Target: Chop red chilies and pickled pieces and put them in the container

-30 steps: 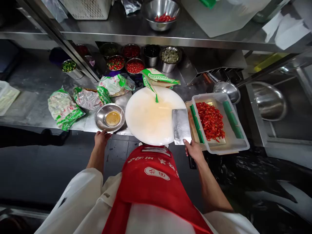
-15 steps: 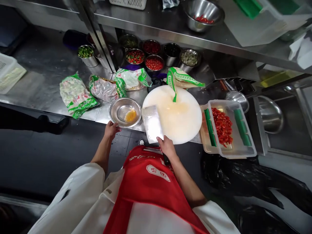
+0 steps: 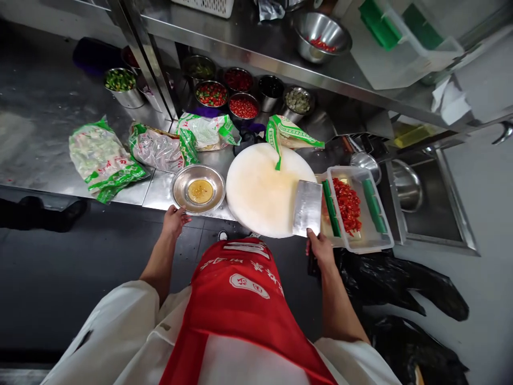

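Steel on the worktop, with a soft, smeary sheen, and at its front edge, a smooth, glossy metal bowl! Left along that edge, a crinkled, shiny plastic bag. Rightward, a matt white board, plastic by its look, and over it the cleaver, its metal blade dull and streaked. Farther right, a smooth, translucent plastic tub; facing the edge, a matt red cloth apron.

Your right hand hides the gripped part of the cleaver. You cannot tell whether your left hand touches the metal bowl. Your view's top edge crops the white basket on the shelf.
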The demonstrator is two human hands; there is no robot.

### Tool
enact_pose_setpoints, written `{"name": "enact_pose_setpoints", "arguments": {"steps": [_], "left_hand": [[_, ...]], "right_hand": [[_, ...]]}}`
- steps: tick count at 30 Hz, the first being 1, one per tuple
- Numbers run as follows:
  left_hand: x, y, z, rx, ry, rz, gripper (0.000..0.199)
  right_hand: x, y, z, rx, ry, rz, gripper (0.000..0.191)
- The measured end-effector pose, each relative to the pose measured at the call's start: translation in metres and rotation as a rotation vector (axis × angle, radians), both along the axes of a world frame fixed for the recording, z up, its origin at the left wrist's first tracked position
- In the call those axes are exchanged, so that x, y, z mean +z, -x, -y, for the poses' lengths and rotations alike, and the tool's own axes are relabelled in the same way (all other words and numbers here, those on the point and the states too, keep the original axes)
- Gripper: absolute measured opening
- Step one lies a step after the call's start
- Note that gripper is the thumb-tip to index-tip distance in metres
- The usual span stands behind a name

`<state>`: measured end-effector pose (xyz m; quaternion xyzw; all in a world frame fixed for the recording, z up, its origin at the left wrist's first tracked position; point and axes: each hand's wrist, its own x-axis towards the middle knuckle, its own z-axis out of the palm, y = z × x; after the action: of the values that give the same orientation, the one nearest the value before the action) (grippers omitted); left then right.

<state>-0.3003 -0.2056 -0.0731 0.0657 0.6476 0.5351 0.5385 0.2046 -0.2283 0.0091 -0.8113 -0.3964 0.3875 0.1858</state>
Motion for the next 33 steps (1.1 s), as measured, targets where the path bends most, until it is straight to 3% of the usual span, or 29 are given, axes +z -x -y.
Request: {"name": "enact_pose_setpoints", "arguments": {"steps": [3,6,19,22,25,30,33], "left_hand": [[0.001,0.003,-0.003,0.001,0.005,-0.018,0.047],[0.002,0.004,-0.005,-0.005,-0.015,-0.040,0.045],[0.009,0.000,-0.017,0.019,-0.030,-0.034,0.040],[0.011,-0.001,-0.017,0.035,-0.030,-0.029,0.041],[0.011,-0.001,-0.018,0.033,-0.034,-0.025,0.042],[0.009,0.004,-0.024,0.023,-0.032,-0.038,0.044],[0.009,0.010,-0.028,-0.001,-0.038,-0.057,0.044]], "right_hand": [[-0.001,-0.032,-0.005,0.001,0.036,0.022,0.047],[-0.002,-0.025,-0.011,0.088,0.073,-0.012,0.046],[0.001,0.142,-0.046,0.492,0.054,-0.241,0.037],[0.003,0.155,-0.048,0.502,0.045,-0.309,0.038],[0.002,0.126,-0.040,0.364,0.037,-0.291,0.043],[0.008,0.027,-0.022,0.159,-0.002,-0.131,0.049],[0.011,-0.018,-0.028,0.075,-0.007,-0.031,0.045]]}}
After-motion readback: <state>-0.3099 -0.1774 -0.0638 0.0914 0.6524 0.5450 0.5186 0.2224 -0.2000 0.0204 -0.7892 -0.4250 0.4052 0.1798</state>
